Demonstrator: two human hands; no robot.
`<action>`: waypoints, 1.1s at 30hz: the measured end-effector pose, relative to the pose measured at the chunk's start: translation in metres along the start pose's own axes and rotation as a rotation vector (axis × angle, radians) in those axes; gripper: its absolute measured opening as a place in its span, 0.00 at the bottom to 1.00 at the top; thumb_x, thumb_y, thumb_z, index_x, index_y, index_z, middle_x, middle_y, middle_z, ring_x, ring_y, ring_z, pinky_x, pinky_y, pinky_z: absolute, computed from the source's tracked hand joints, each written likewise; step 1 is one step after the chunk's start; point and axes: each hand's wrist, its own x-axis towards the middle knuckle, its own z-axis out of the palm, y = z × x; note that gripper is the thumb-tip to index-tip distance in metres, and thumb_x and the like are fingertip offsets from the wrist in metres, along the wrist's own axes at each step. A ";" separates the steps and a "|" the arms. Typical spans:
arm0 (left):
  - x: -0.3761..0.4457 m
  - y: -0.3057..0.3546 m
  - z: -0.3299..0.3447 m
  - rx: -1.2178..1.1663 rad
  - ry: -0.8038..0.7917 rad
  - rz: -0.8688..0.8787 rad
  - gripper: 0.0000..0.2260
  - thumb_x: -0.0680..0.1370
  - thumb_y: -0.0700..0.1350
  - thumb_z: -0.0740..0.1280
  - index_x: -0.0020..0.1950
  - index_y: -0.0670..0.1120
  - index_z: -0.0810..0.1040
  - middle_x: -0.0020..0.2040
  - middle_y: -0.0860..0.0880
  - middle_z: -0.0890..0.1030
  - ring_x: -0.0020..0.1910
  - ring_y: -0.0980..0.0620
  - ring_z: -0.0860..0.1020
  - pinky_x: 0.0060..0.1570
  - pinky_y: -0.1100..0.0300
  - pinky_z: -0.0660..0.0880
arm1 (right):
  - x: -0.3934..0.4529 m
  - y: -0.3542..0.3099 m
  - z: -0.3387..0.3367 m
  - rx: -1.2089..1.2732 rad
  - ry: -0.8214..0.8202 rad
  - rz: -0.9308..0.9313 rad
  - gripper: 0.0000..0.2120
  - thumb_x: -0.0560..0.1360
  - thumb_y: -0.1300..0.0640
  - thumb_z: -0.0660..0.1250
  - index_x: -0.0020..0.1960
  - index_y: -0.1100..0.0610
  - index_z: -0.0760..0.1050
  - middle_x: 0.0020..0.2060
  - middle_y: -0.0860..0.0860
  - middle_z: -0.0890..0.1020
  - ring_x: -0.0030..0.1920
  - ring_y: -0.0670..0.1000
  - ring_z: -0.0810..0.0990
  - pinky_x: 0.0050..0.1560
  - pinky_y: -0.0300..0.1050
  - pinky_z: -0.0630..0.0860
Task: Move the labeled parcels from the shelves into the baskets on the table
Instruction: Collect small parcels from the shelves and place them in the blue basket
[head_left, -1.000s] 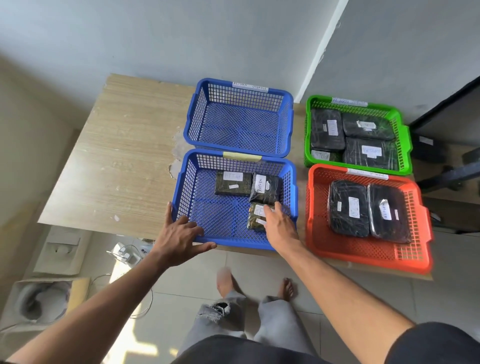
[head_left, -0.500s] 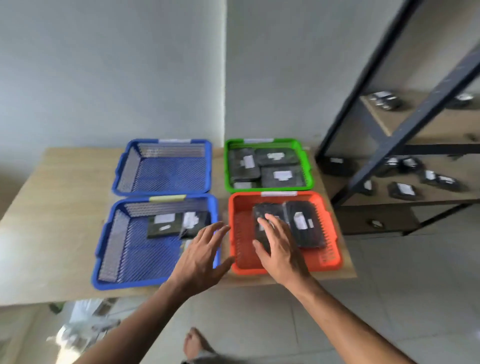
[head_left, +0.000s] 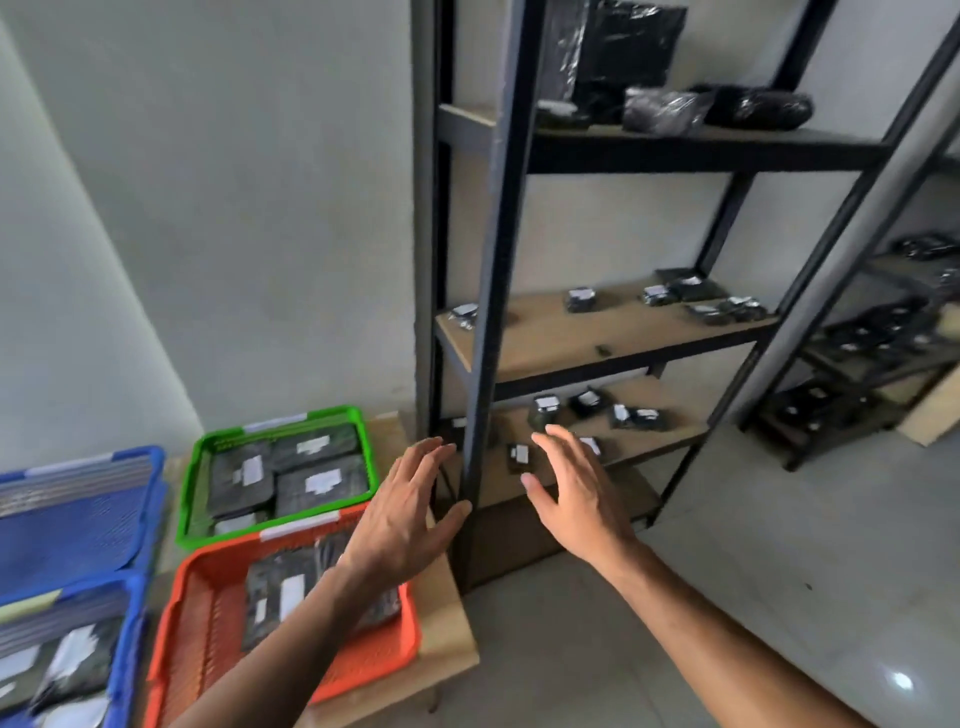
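My left hand (head_left: 410, 506) and my right hand (head_left: 574, 486) are both raised in front of the black metal shelf unit (head_left: 483, 291), fingers spread, holding nothing. Small black labeled parcels (head_left: 545, 410) lie on the lower wooden shelf just beyond my right hand; one small parcel (head_left: 518, 456) sits between the two hands. More parcels (head_left: 581, 300) lie on the middle shelf. At the lower left, the orange basket (head_left: 202, 639) and the green basket (head_left: 208, 457) hold large black parcels. Two blue baskets (head_left: 78, 519) stand at the far left.
Large black bags (head_left: 628, 47) fill the top shelf. A second shelf unit (head_left: 878, 364) with more dark parcels stands at the right. The wooden table edge (head_left: 447, 639) ends right beside the shelf post. Grey tiled floor (head_left: 779, 571) lies below the shelves.
The view has swung right, from the baskets to the shelves. Both hands left the blue basket and moved right, now raised in front of the lower shelf.
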 end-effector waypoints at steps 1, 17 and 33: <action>0.017 0.008 0.004 -0.004 0.011 0.014 0.30 0.78 0.60 0.65 0.76 0.47 0.67 0.73 0.48 0.69 0.73 0.47 0.70 0.71 0.49 0.70 | 0.011 0.011 -0.009 0.007 0.017 -0.001 0.22 0.78 0.50 0.69 0.69 0.57 0.73 0.69 0.53 0.74 0.69 0.53 0.73 0.69 0.46 0.71; 0.313 0.099 0.012 -0.088 0.265 0.210 0.24 0.78 0.56 0.70 0.72 0.54 0.69 0.71 0.60 0.67 0.68 0.60 0.68 0.63 0.55 0.78 | 0.241 0.110 -0.138 0.123 0.255 -0.170 0.21 0.79 0.48 0.67 0.69 0.55 0.71 0.64 0.46 0.75 0.64 0.43 0.73 0.64 0.34 0.71; 0.423 0.087 -0.045 -0.026 0.885 -0.097 0.34 0.82 0.53 0.62 0.83 0.43 0.50 0.77 0.49 0.62 0.77 0.50 0.61 0.77 0.52 0.59 | 0.461 0.067 -0.201 0.041 -0.226 -0.470 0.30 0.81 0.44 0.64 0.78 0.52 0.61 0.73 0.55 0.70 0.72 0.55 0.69 0.69 0.48 0.66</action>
